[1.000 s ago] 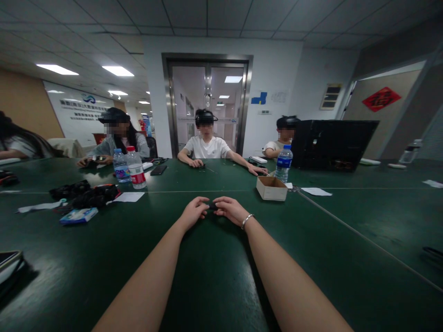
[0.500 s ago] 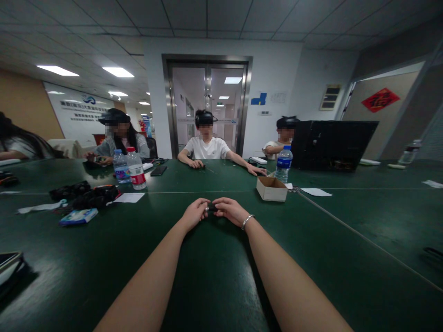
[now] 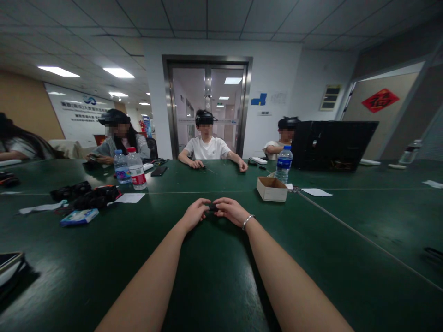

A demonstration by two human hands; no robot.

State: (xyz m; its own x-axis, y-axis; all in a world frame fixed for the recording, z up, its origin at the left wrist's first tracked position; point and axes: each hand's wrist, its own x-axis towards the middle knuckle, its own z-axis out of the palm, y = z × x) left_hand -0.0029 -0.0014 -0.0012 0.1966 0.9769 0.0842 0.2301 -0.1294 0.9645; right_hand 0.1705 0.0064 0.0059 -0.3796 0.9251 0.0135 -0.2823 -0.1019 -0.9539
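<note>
Both my arms reach forward over the dark green table (image 3: 214,263). Between my fingertips is a small black object (image 3: 212,208), too small and dark to name. My left hand (image 3: 195,215) pinches its left end, thumb and fingers closed. On the other end, my right hand (image 3: 232,211) is closed too, with a silver bracelet at the wrist. Fingers cover part of the object. Right of my right hand, an open cardboard box (image 3: 272,192) stands on the table.
Behind the box are a blue-labelled water bottle (image 3: 284,164) and a black monitor (image 3: 334,145). To the left are a red-capped bottle (image 3: 137,170), a phone (image 3: 158,171), black gear (image 3: 95,197) and a blue-white packet (image 3: 79,217). Several people wearing headsets sit around the table, one (image 3: 209,148) directly opposite.
The person opposite has drawn one arm back from near the box toward their body. My hands stay in place; the black object shows slightly differently between my fingers.
</note>
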